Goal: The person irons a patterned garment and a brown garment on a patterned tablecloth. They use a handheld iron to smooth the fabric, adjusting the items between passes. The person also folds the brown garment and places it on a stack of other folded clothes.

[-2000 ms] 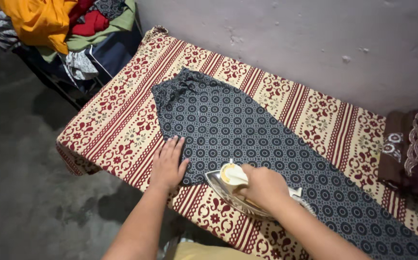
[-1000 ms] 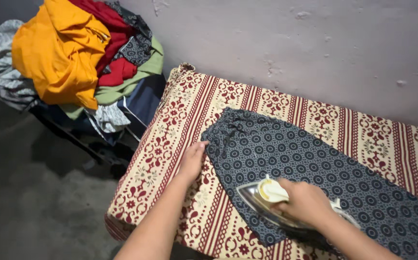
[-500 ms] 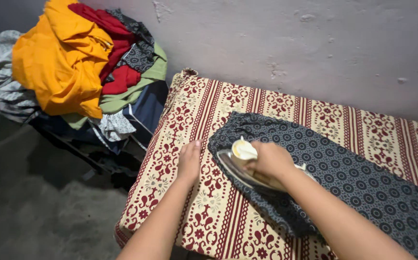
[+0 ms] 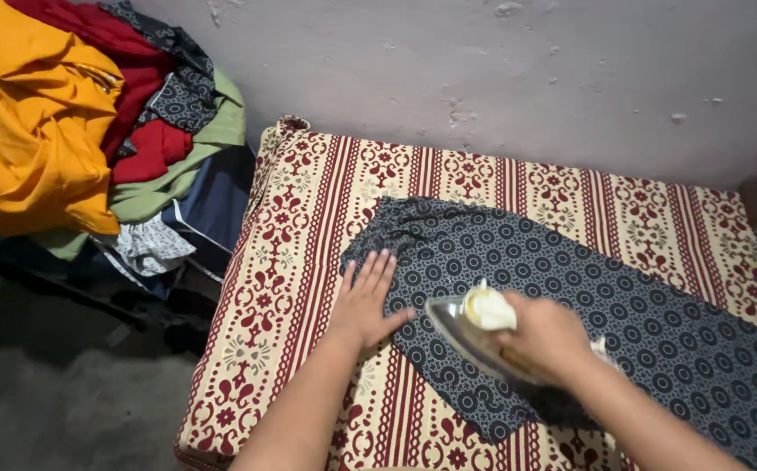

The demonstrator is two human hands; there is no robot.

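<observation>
A heap of clothes (image 4: 73, 122) waits beside the worktop (image 4: 309, 227), where the left hand (image 4: 364, 301) lies open and flat, pinning the dark patterned cloth (image 4: 588, 288) taut, while the right hand (image 4: 548, 336) grips the iron (image 4: 474, 336) pressed on it.

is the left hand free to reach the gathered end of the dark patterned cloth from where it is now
Probably yes. The left hand lies flat on the dark patterned cloth, beside its gathered end, with nothing between them. The iron in the right hand sits off to the other side.
</observation>
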